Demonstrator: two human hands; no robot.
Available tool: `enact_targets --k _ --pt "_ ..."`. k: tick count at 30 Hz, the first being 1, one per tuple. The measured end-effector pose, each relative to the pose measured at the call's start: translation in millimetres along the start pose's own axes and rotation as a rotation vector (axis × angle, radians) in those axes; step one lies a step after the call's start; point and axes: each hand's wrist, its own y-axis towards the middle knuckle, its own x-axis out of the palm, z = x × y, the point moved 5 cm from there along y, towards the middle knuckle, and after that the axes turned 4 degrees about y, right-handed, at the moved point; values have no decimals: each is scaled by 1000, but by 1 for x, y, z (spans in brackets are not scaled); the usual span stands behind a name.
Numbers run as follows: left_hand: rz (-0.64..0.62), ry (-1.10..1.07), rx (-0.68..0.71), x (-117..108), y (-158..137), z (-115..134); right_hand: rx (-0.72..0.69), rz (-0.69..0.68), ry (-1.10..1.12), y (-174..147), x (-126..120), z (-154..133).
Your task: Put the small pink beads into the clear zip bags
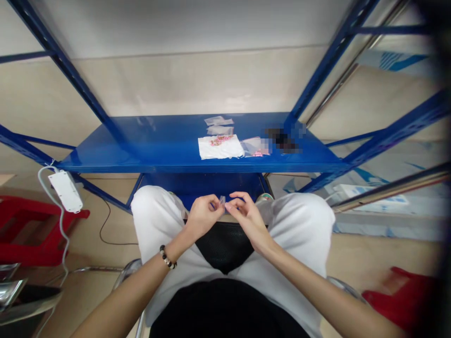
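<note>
Both hands meet over the lap: left hand [202, 217] and right hand [246, 213] pinch a tiny clear plastic bag [221, 200] between fingertips, as if to part its mouth; beyond them, a white sheet with beads [220, 146] lies on the blue shelf [158, 145].

A blue metal shelf [158, 145] carries a white sheet [220, 147] with pink bits on it and 2 clear bags [219, 125] behind. A white power strip [66, 190] hangs at left, above a red stool [24, 230].

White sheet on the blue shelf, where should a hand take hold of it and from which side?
Pinch the sheet at its near edge, coming from the front: it lies flat, that edge faces the person, and pink bits lie toward its far side.
</note>
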Motion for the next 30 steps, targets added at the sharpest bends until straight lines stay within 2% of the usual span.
enact_targets --k 2,4,9,13,18,23,27,30 --pt "-5 120 6 2 -5 4 62 -59 41 -1 3 7" --pt "5 275 35 1 -9 10 63 -120 66 0 6 11" --pt "12 641 149 0 -13 17 -98 -243 -116 10 10 12" --pt "-13 710 168 1 -14 15 -189 -226 -324 13 4 9" --pt "42 876 256 -7 -12 22 -200 -142 -513 12 -2 3" --pt "55 944 275 -16 -7 26 -303 -147 -789 8 2 -5" --pt "37 964 272 -15 -9 26 -326 -131 -863 3 0 -11" --pt "14 919 210 -13 -10 24 -479 -101 -867 -9 0 -25"
